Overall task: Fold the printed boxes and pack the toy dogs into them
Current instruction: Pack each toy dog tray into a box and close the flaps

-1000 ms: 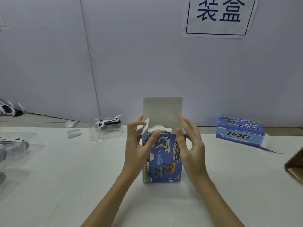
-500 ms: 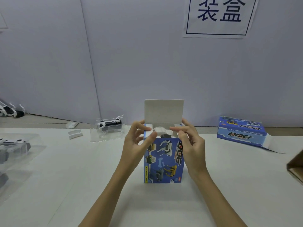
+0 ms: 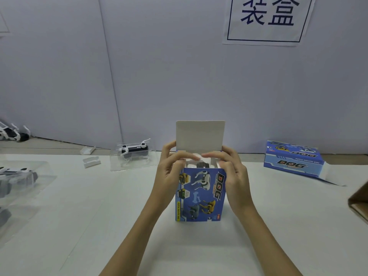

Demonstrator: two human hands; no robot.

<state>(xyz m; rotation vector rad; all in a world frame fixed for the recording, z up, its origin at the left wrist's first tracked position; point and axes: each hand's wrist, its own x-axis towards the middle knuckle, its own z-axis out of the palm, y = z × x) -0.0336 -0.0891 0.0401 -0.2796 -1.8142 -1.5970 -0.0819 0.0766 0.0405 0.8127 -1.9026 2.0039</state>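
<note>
Upright at the table's centre, the printed box looks light and easily creased. Left hand and right hand grasp its top corners, thumbs pressing the side flaps inward; hold by the edges.

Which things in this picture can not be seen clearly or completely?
- Head view: inside of the upright box: left hand and right hand cover its opening.
- Toy dog far left: cut by the edge.
- Brown carton at right: mostly outside the frame.
- Small print on the lying box: too small.
</note>
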